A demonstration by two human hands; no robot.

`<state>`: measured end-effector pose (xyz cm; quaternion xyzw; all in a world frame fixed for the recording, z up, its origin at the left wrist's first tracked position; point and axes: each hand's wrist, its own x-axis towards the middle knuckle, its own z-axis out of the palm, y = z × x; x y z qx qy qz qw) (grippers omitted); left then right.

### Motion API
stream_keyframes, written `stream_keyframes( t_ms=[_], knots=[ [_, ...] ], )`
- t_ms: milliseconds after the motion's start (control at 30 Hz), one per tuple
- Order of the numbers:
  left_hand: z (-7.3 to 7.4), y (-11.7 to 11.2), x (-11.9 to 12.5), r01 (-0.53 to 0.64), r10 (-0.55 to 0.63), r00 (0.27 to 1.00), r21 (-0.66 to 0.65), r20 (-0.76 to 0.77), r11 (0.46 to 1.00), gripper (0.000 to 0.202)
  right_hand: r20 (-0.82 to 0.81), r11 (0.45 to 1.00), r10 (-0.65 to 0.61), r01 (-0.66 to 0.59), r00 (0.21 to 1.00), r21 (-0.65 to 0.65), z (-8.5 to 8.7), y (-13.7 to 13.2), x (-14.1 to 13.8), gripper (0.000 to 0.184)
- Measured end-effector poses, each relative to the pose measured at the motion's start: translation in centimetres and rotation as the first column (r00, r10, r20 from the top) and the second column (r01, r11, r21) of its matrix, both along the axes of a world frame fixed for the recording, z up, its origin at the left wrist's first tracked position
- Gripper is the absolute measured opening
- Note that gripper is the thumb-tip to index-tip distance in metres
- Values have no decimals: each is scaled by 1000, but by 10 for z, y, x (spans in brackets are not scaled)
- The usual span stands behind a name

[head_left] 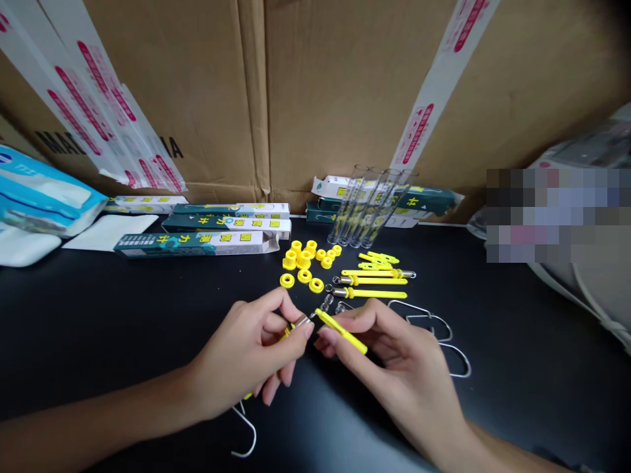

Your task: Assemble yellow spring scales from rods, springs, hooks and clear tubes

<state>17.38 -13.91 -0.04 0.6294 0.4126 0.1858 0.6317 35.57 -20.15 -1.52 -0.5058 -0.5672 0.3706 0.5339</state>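
Yellow plastic rod (342,332) was pinched in right hand (389,361), long axis slanting up-left toward left hand (246,348), which was clamped on metal-tipped yellow rod (300,322); tips nearly met above black surface (493,368), small springs (325,302) just beyond.

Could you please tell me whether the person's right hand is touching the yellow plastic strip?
Touching: the head view shows the right hand gripping the yellow plastic strip between its fingers.
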Motion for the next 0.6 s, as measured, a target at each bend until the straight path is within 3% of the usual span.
stream_keyframes(
  t_ms=[133,433,600],
  knots=[
    [-1,1,0,-7,7,1000,-5,-5,1000,26,23,1000,6,-6,1000,-12,-1,1,1,11],
    [0,0,0,-17,17,999,-5,-37,1000,27,-225,975,97,-138,970,-174,4,5,1,18],
    [0,0,-1,-4,4,999,5,-49,1000,26,-228,970,114,-157,967,-184,2,4,2,18]
  ],
)
